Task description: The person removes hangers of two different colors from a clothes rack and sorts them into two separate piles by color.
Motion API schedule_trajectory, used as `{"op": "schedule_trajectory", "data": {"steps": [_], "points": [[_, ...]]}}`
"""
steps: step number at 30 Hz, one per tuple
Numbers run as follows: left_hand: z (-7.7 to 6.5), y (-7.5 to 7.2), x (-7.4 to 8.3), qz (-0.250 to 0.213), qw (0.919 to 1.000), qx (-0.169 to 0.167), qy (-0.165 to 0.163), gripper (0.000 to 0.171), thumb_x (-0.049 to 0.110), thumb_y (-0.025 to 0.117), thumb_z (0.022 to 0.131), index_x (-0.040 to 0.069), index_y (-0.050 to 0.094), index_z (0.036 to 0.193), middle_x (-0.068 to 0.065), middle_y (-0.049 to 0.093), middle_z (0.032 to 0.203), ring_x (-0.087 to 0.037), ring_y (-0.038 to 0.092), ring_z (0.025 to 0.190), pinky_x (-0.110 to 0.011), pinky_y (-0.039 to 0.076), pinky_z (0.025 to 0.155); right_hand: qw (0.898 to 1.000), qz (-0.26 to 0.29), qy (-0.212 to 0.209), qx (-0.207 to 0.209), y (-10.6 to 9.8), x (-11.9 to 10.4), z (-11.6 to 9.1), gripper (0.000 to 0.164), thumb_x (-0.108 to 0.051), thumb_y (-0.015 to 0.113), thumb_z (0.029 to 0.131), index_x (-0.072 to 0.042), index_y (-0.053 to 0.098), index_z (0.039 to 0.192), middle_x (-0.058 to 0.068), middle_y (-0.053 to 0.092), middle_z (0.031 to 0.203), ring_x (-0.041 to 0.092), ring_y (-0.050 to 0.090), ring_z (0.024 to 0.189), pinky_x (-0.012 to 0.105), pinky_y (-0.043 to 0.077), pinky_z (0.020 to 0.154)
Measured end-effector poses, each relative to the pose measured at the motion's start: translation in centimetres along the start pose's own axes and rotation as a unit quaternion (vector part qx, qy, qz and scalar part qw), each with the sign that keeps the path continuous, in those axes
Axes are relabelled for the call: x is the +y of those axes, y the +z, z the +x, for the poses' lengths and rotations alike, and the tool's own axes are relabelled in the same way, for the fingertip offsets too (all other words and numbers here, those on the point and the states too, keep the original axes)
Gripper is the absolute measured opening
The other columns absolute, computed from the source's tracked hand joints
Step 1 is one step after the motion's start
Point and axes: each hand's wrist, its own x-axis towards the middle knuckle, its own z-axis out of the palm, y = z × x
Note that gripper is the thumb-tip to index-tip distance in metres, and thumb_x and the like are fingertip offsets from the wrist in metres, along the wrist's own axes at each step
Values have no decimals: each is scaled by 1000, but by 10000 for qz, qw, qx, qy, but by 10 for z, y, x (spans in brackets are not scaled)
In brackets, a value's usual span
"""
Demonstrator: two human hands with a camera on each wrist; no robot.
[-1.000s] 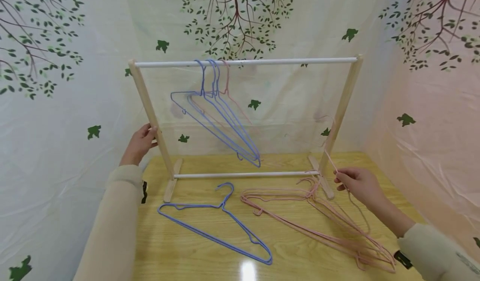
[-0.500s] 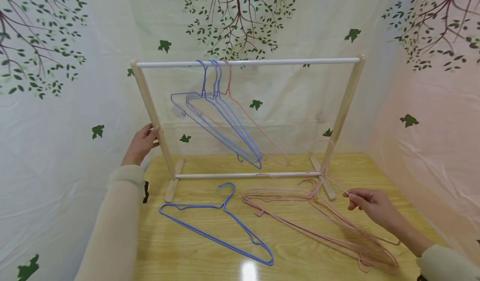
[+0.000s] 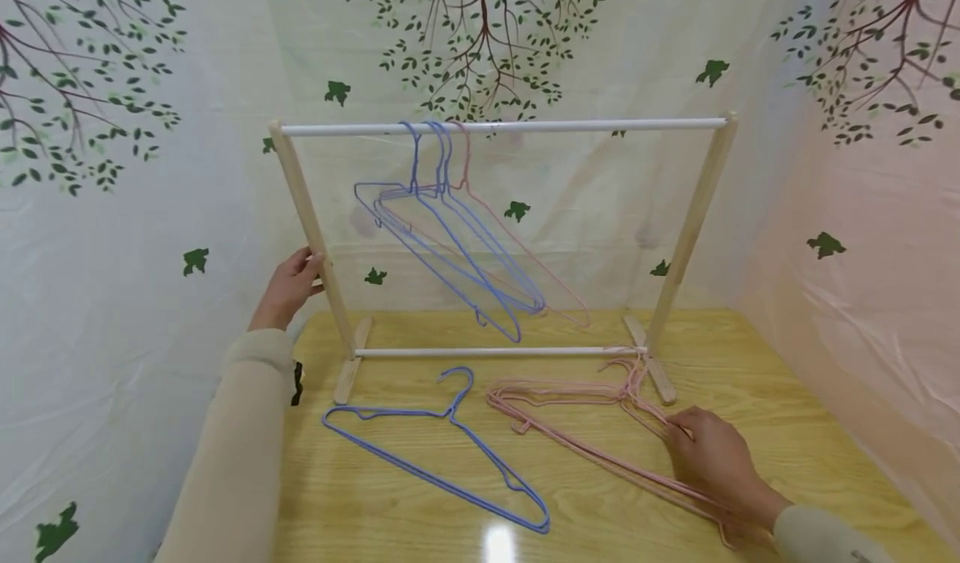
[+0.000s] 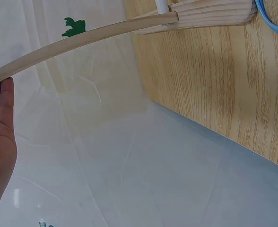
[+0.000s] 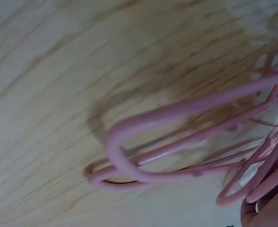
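Observation:
In the head view, my left hand [image 3: 291,286] holds the left post of a wooden clothes rack [image 3: 303,200]. The left wrist view shows its fingers [image 4: 5,101] against that post. My right hand [image 3: 716,454] grips the right shoulder of pink hangers [image 3: 592,454] overlapping on the table; it hides part of them. In the right wrist view, fingers [image 5: 250,213] lie at the pink wires. Several blue hangers [image 3: 416,167] and a pink hanger [image 3: 517,242] hang from the rack's white top rail.
Blue hangers [image 3: 427,463] lie stacked at the table's front middle. The rack's feet [image 3: 348,379] and lower white bar [image 3: 487,352] stand behind them on the wooden table [image 3: 397,521]. A leaf-patterned sheet [image 3: 600,188] surrounds the table.
My right hand, earlier pinching a pink hanger at the right, has moved down and left onto the pink hangers. The hanging hangers have swung slightly. My left hand stays at the post.

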Motion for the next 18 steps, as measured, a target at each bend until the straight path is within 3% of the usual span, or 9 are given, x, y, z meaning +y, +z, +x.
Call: {"op": "schedule_trajectory", "data": {"steps": [7, 11, 16, 18], "points": [[4, -1, -2, 19, 9999, -97, -42, 60, 35, 33, 109, 3, 19, 158, -33, 40, 142, -42, 38, 133, -52, 38, 111, 9993, 98, 140, -329, -5, 3, -1, 15, -14, 75, 90, -6, 78, 101, 10, 73, 100, 30, 69, 82, 47, 57, 64], [4, 0, -2, 16, 9999, -96, -75, 60, 35, 33, 109, 3, 20, 158, -33, 40, 143, -41, 39, 134, -51, 38, 111, 9984, 150, 350, -418, -15, -4, 3, 25, -19, 69, 95, -3, 73, 113, 15, 72, 103, 20, 63, 68, 38, 53, 54], [3, 0, -2, 28, 10000, -36, -31, 60, 35, 34, 109, 4, 20, 158, -33, 41, 141, -42, 39, 133, -52, 38, 111, 9977, 615, 273, -90, -37, -28, 36, 32, -22, 62, 100, 0, 68, 122, 21, 70, 107, 11, 39, 45, 28, 36, 40], [2, 0, -2, 49, 10000, -17, -25, 60, 35, 34, 109, 4, 20, 158, -33, 41, 141, -42, 40, 132, -52, 39, 111, 9966, 807, 91, 143, -47, -42, 57, 32, -22, 61, 101, 2, 67, 123, 22, 69, 109, 12, 42, 46, 30, 41, 44]]}}
